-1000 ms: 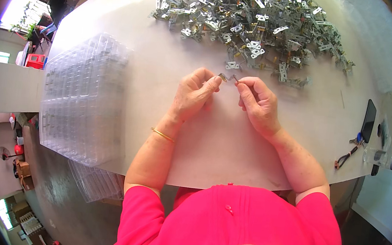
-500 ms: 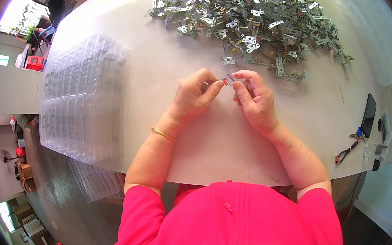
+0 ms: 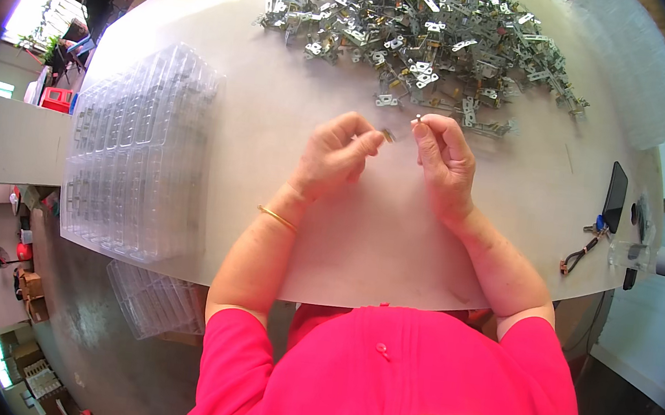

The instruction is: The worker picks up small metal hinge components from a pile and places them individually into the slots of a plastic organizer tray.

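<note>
My left hand (image 3: 337, 155) is closed over the middle of the table. Between thumb and forefinger it pinches a small metal part (image 3: 389, 136), which is blurred. To its right, and apart from it, my right hand (image 3: 447, 167) is also closed. A tiny pale-tipped piece (image 3: 418, 119) shows at its thumb and fingertip, too small to name. Just beyond both hands lies a large heap of small metal brackets (image 3: 428, 50), silvery with some brass-coloured bits.
Stacked clear plastic trays (image 3: 141, 161) stand on the left of the table (image 3: 377, 245). More clear plastic (image 3: 639, 70) lies at the far right. A phone (image 3: 615, 197), keys with a dark strap (image 3: 581, 254) and a clear bottle (image 3: 634, 257) lie near the right edge.
My hands were together at one small metal part; now they are apart. The right hand has moved slightly away to the right and toward the heap.
</note>
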A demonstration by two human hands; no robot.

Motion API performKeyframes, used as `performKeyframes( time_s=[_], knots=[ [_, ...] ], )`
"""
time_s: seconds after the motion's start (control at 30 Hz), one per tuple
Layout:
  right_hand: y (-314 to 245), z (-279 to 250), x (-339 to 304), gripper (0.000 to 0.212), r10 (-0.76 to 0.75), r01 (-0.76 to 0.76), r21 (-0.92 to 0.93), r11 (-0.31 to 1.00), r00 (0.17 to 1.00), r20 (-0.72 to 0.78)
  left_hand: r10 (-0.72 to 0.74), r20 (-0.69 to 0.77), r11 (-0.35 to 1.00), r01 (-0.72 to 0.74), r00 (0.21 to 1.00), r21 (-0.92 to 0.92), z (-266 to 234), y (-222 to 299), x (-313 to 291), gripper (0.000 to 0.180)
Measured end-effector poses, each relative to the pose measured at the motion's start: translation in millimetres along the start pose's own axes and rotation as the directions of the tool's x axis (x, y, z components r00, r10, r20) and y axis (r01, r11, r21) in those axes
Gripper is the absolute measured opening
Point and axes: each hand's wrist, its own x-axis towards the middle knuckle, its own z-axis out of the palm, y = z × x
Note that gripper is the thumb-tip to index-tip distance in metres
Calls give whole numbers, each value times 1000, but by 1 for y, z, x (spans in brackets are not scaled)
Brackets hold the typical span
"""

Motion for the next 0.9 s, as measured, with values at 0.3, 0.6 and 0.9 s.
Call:
performKeyframes(
  time_s=[0.3,0.6,0.9],
  knots=[
    [-4,1,-5,9,332,-340,6,940,923,196,-25,-69,951,3,997,-310,-18,-7,8,20],
    [-3,1,-4,9,328,-328,-35,944,926,185,-3,-53,976,-9,999,-218,-15,-6,7,19],
    [-4,0,-4,11,332,-322,-81,943,922,200,96,-81,992,-102,992,-79,-13,-10,5,19]
  ],
)
